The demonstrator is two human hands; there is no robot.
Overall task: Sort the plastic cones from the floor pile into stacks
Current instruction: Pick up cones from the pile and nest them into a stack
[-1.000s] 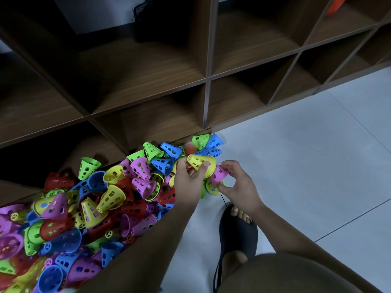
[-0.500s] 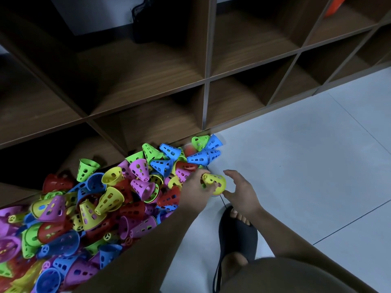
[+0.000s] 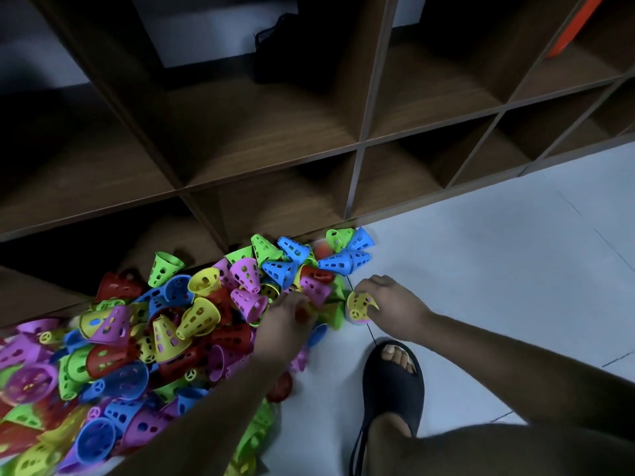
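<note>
so the right hand curls round a yellow hole-punched plastic cone just right of the glossy multicoloured cone pile; left hand is buried in it, grip unclear

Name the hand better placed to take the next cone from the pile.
Left. The left hand is over the pile, fingers down among the cones. The right hand grips a yellow cone beside it, so it is occupied.
</note>
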